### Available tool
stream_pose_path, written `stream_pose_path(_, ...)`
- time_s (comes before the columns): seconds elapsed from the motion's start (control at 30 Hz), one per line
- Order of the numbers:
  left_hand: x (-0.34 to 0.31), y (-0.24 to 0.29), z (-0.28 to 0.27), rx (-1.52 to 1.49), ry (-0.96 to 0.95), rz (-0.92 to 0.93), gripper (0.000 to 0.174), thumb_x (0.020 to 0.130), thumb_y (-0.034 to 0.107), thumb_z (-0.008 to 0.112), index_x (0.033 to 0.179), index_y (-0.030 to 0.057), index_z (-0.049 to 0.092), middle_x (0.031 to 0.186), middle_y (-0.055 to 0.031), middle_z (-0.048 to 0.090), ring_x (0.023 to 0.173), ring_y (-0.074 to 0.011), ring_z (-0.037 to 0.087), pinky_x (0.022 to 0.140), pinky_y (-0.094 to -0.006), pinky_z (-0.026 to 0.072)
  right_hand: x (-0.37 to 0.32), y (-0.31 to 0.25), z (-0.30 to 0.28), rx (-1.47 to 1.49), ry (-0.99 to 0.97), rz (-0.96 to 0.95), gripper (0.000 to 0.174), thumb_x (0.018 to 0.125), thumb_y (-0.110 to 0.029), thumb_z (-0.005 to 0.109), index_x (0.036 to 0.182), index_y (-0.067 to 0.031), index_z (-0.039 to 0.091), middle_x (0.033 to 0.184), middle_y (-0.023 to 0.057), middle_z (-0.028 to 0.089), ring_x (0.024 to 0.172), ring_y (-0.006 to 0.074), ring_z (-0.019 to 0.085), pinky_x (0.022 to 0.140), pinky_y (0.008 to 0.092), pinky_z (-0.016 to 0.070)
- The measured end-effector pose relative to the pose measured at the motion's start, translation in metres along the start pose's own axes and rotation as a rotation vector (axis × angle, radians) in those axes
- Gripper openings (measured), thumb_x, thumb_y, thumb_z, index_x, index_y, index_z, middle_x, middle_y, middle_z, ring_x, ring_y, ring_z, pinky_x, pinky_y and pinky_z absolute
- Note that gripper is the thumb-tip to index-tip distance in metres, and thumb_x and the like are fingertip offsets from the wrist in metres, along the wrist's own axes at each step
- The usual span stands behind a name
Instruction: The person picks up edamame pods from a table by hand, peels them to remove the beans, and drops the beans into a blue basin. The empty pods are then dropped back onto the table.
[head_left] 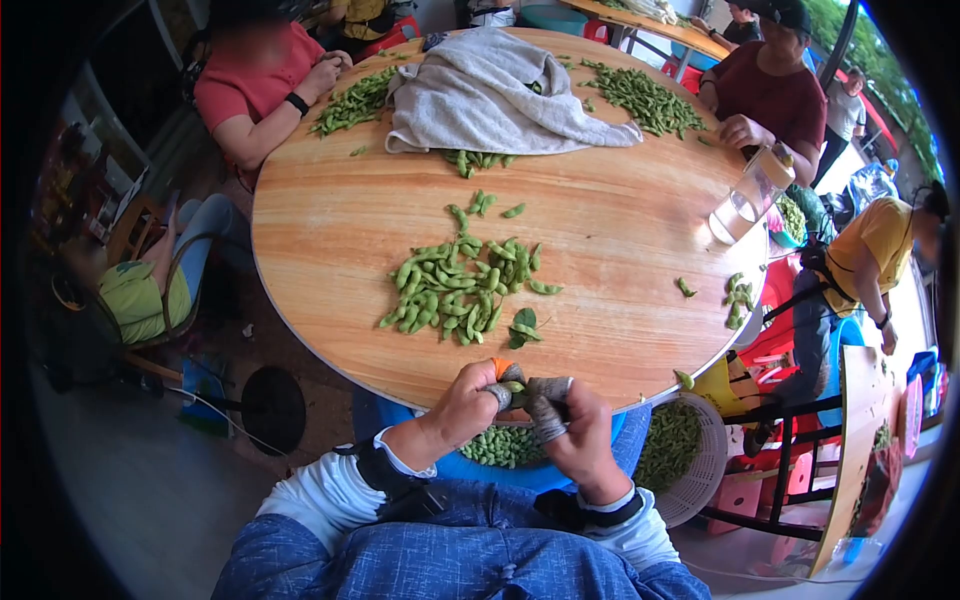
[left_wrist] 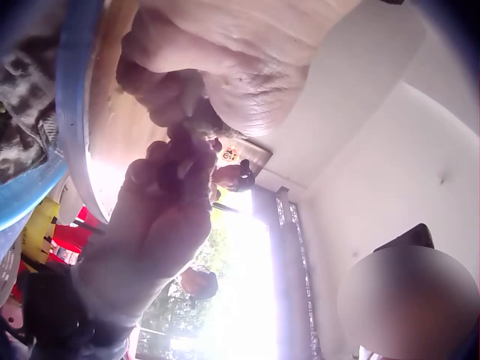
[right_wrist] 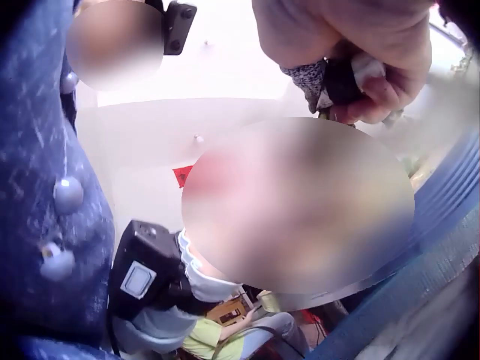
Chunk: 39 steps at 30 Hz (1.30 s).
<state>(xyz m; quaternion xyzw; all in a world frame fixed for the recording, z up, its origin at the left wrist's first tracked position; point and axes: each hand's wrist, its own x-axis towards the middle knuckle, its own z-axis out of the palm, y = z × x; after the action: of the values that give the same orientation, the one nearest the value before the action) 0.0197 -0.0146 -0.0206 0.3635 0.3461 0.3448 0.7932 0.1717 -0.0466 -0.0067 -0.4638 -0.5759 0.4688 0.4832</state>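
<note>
Just off the table's near edge, my left hand (head_left: 455,408) and right hand (head_left: 582,440) meet at the fingertips. A green soybean pod (head_left: 516,387) is pinched between them. Grey wraps (head_left: 550,397) cover some fingers, and one left finger has an orange wrap (head_left: 508,369). Below the hands, a blue tub (head_left: 545,480) holds loose green beans (head_left: 503,447). A heap of soybean pods (head_left: 450,285) lies on the table in front, with a leaf (head_left: 521,322) beside it. Both wrist views show the hands close together; the pod is mostly hidden there.
The round wooden table (head_left: 330,230) carries a grey towel (head_left: 480,90), more pods (head_left: 645,98) and a clear jug (head_left: 745,200). People sit around it. A white basket (head_left: 706,460) of pods stands at the right, near red stools (head_left: 775,310).
</note>
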Motion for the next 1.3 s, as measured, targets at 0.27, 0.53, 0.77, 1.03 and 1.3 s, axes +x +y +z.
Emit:
stream_pose_path(0.27,0.001,0.001,0.007,0.110,-0.015,0.054,0.020,0.076,-0.003,0.035,0.094,-0.0005,0.045,0.087,-0.0044,0.050,0.080,-0.0098,0.050,0.075,-0.0243,0.0436,-0.002,0.013,-0.003,0.090,-0.004,0.034,0.010,0.073,0.001,0.053,0.083,0.0041,0.054,0.071,0.0069,0.058,0.067,0.0101,0.053,0.061,0.0234,0.0428)
stream_pose_path(0.53,-0.002,0.008,0.013,0.190,0.009,0.061,0.020,0.074,-0.003,0.040,0.093,-0.0014,0.048,0.083,-0.0054,0.054,0.079,-0.0105,0.051,0.067,-0.0246,0.0442,-0.001,0.000,-0.003,0.147,0.049,0.091,0.011,0.072,0.002,0.053,0.082,0.0044,0.054,0.070,0.0065,0.057,0.066,0.0092,0.051,0.060,0.0231,0.0423)
stream_pose_path(0.77,-0.003,0.013,0.004,0.739,-0.018,0.244,0.016,0.075,-0.004,0.042,0.089,-0.0034,0.051,0.075,-0.0047,0.056,0.072,-0.0103,0.052,0.066,-0.0244,0.0435,-0.002,-0.003,-0.015,-0.018,-0.044,0.054,0.013,0.079,-0.004,0.054,0.089,0.0039,0.054,0.080,0.0057,0.059,0.074,0.0092,0.054,0.068,0.0219,0.0427)
stream_pose_path(1.03,0.000,0.002,0.003,0.400,0.025,0.151,0.017,0.077,0.000,0.039,0.091,-0.0009,0.049,0.077,-0.0046,0.055,0.074,-0.0089,0.051,0.066,-0.0221,0.0419,0.003,0.008,-0.006,0.206,-0.018,0.113,0.013,0.074,0.002,0.053,0.087,0.0031,0.054,0.077,0.0053,0.058,0.072,0.0106,0.053,0.066,0.0234,0.0428)
stream_pose_path(1.3,-0.006,0.013,0.007,0.147,-0.227,-0.020,0.028,0.083,0.004,0.037,0.111,0.0037,0.035,0.091,-0.0047,0.052,0.078,-0.0067,0.048,0.067,-0.0187,0.0391,0.003,0.005,-0.020,0.350,-0.072,0.207,0.016,0.079,-0.010,0.055,0.092,0.0015,0.055,0.083,0.0024,0.058,0.074,0.0080,0.053,0.067,0.0208,0.0421)
